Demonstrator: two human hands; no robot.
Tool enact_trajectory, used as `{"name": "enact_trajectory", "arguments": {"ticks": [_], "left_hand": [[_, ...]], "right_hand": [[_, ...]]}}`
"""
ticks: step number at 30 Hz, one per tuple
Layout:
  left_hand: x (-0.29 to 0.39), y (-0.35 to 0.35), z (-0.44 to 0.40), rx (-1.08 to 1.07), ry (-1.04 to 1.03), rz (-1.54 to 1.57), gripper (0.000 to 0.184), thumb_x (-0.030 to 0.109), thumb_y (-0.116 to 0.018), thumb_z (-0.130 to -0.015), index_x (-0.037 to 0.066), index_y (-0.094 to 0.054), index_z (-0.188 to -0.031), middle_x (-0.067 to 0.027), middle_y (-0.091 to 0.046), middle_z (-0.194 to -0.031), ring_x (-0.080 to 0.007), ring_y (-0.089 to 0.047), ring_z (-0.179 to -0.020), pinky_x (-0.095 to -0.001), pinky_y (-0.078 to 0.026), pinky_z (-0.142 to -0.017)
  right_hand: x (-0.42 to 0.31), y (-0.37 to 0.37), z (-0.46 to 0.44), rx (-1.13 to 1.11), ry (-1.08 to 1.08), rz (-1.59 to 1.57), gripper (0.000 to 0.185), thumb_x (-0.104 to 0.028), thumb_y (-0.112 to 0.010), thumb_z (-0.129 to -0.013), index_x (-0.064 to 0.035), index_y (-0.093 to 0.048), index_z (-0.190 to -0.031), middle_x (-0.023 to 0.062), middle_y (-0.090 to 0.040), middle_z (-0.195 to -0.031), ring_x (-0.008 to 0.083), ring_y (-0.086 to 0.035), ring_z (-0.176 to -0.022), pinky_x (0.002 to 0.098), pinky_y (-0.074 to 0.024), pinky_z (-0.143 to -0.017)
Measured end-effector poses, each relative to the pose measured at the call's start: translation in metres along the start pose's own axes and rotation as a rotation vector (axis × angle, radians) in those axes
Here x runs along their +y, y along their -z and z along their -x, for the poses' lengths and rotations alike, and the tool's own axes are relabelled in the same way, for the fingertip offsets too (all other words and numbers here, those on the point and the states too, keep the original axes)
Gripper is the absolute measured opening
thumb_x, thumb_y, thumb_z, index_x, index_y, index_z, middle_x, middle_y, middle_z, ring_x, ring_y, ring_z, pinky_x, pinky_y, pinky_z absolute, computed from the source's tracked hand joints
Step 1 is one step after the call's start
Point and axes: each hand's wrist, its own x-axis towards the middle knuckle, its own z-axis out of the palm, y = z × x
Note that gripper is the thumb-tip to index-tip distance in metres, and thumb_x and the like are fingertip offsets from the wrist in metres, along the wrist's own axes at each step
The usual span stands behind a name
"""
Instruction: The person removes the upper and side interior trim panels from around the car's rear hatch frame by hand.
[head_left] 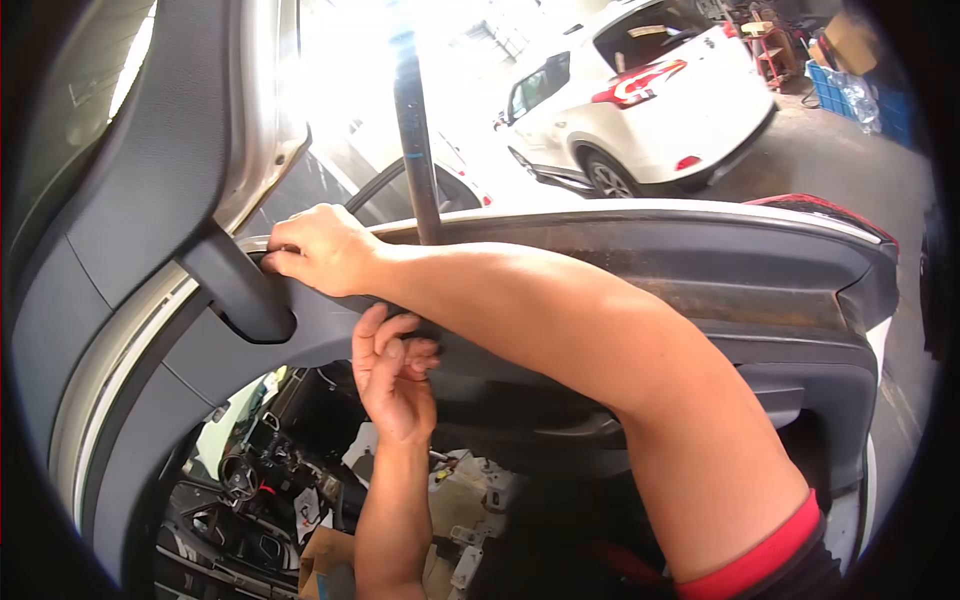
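My right hand (325,250) reaches across from the right, its bent fingers and thumb pinched at the edge of a grey car trim panel (700,250), close to a dark grey connecting piece (240,285). Below it, my left hand (395,380) is raised palm toward me, just under the panel's lower edge. Its fingers are loosely curled and apart, with nothing visible in them. Part of the left fingers lies in shadow, and contact with the panel cannot be made out. A dark pole (415,130) rises behind my right forearm.
Grey pillar trim (150,150) curves along the left. Below lies a stripped car interior with a steering wheel (240,477), loose wiring and a cardboard box (328,560). Beyond stand a white car (640,110) and a blue crate (835,92).
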Motion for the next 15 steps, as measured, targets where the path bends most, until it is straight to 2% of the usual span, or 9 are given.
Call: {"name": "enact_trajectory", "arguments": {"ticks": [5,11,13,14,15], "left_hand": [[0.0,-0.003,-0.002,-0.033,-0.013,0.02,0.043,0.011,-0.064,-0.096,0.003,-0.049,-0.136,-0.0124,-0.072,-0.108,-0.0198,-0.073,-0.082,-0.0283,-0.06,-0.068],[-0.004,-0.005,0.0,-0.055,-0.008,0.076,0.033,0.012,-0.063,-0.098,0.005,-0.051,-0.128,-0.0107,-0.072,-0.104,-0.019,-0.072,-0.08,-0.0264,-0.059,-0.067],[-0.001,-0.008,-0.001,-0.007,0.01,0.035,0.03,0.013,-0.063,-0.098,0.006,-0.053,-0.125,-0.0105,-0.072,-0.103,-0.0184,-0.072,-0.081,-0.0265,-0.059,-0.067],[0.001,-0.007,-0.002,-0.012,0.04,-0.005,0.03,0.014,-0.064,-0.098,0.006,-0.054,-0.125,-0.0112,-0.072,-0.102,-0.0181,-0.072,-0.081,-0.0265,-0.059,-0.066],[0.001,-0.006,-0.003,-0.015,0.052,-0.021,0.03,0.014,-0.065,-0.098,0.005,-0.055,-0.126,-0.0126,-0.072,-0.103,-0.0185,-0.072,-0.08,-0.0261,-0.06,-0.066]], "right_hand": [[-0.009,-0.004,0.003,0.028,0.016,0.232,0.027,-0.03,-0.063,-0.097,-0.0039,-0.071,-0.093,0.0179,-0.072,-0.085,0.0409,-0.069,-0.086,0.0498,-0.0536,-0.077],[-0.013,-0.004,0.01,0.035,-0.126,0.229,0.032,-0.033,-0.057,-0.102,-0.0059,-0.068,-0.091,0.0202,-0.071,-0.087,0.0453,-0.067,-0.087,0.0538,-0.0525,-0.077],[-0.017,-0.006,0.005,0.12,-0.254,0.189,0.034,-0.035,-0.054,-0.104,-0.0063,-0.07,-0.097,0.0236,-0.072,-0.089,0.0475,-0.069,-0.089,0.0576,-0.0529,-0.083],[-0.02,-0.002,0.007,0.063,-0.294,0.162,0.033,-0.034,-0.052,-0.104,-0.0069,-0.07,-0.1,0.0247,-0.072,-0.092,0.048,-0.068,-0.093,0.0576,-0.0522,-0.086],[-0.016,-0.003,0.007,0.115,-0.216,0.033,0.032,-0.036,-0.056,-0.101,-0.0068,-0.07,-0.103,0.0244,-0.072,-0.094,0.0474,-0.068,-0.094,0.0552,-0.0531,-0.086]]}}
